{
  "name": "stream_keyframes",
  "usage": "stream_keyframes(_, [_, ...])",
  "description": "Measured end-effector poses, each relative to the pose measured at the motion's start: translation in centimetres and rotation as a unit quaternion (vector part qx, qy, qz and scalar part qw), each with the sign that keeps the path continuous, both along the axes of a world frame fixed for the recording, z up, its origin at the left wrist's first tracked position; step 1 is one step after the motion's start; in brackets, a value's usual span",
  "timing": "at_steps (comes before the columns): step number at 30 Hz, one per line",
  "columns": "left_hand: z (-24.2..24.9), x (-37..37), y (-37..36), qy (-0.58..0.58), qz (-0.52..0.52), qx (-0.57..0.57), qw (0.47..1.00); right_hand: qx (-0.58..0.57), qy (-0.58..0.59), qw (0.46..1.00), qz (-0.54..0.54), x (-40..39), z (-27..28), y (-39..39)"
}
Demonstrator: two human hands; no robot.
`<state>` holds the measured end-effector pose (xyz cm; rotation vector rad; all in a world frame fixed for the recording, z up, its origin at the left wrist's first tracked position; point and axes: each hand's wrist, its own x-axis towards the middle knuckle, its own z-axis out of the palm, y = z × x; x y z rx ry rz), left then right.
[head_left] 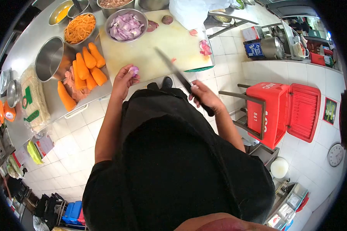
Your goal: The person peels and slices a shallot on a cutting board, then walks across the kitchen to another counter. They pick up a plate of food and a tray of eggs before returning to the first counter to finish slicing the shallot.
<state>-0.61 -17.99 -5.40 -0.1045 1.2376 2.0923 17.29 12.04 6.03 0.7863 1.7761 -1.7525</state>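
Observation:
My left hand (123, 81) is closed on a small purple shallot (133, 71), held at the near edge of the pale cutting board (150, 57). In my right hand (206, 96) is a kitchen knife (173, 68), gripped by its black handle with the blade angled up over the board. Bits of reddish peel (205, 48) lie along the board's right side. At the back of the board are a dark round bulb (167, 19) and a metal bowl full of cut shallots (126, 26).
Left of the board lie several peeled carrots (89, 61), an empty metal pot (52, 57) and a bowl of shredded carrot (79, 29). A white plastic bag (189, 13) sits at the back right. A red cooler box (268, 111) with its lid raised stands to my right.

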Motion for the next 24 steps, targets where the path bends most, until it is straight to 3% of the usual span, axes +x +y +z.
stream_keyframes(3, [-0.4, 0.1, -0.2, 0.01, -0.004, 0.0, 1.0, -0.005, -0.021, 1.0, 0.002, 1.3, -1.2, 0.7])
stream_keyframes(6, [-0.3, 0.0, -0.2, 0.007, -0.005, 0.0, 1.0, 0.028, -0.021, 0.993, -0.115, 2.8, -2.0, 5.9])
stream_keyframes(11, [0.0, 0.0, -0.3, 0.005, -0.013, -0.007, 1.0, 0.155, 0.025, 0.973, -0.17, 3.6, -2.2, 13.9])
stream_keyframes(18, [-0.2, 0.0, -0.1, -0.003, 0.0, 0.006, 1.0, 0.033, 0.035, 0.994, -0.099, -0.8, 0.1, 7.6])
stream_keyframes(20, [0.0, 0.1, -0.3, 0.0, -0.003, 0.002, 1.0, 0.015, 0.033, 0.99, -0.138, -1.5, -1.3, 7.6])
stream_keyframes(23, [-0.3, 0.1, -0.3, 0.006, -0.004, -0.012, 1.0, 0.078, 0.03, 0.975, -0.204, -1.4, -1.6, 8.9])
stream_keyframes(24, [-0.2, 0.2, -0.3, 0.005, -0.001, -0.015, 1.0, 0.167, 0.033, 0.968, -0.184, -0.9, -2.0, 9.6])
